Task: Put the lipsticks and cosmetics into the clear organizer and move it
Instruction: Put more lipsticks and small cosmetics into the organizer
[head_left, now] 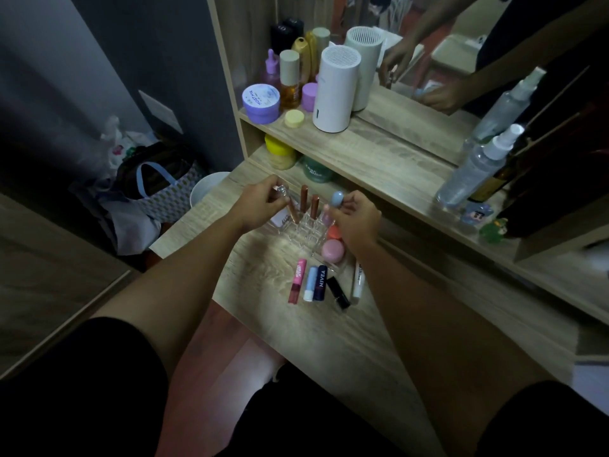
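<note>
The clear organizer (pixel 304 234) stands on the wooden vanity top (pixel 329 324). Two brown lip gloss tubes (pixel 303 198) stand upright in its slots. My left hand (pixel 263 201) grips a clear-capped gloss tube (pixel 286 199) over the organizer's left side. My right hand (pixel 354 216) holds a blue-capped pink tube (pixel 333 206) at the right slots. A pink round compact (pixel 333 251) and an orange one (pixel 334 231) sit in the organizer's front tray. Several sticks lie in front: a pink lip balm (pixel 296 281), a pale blue stick (pixel 310 284), a navy Nivea stick (pixel 320 283), a black lipstick (pixel 338 292), a white tube (pixel 358 281).
A raised shelf holds a white cylindrical device (pixel 334 90), bottles and purple jars (pixel 261 103). Under it sit a yellow-lidded jar (pixel 280 153) and a green jar (pixel 314 171). Spray bottles (pixel 478 166) stand right, before a mirror. Bags and a white bin (pixel 206 189) are left.
</note>
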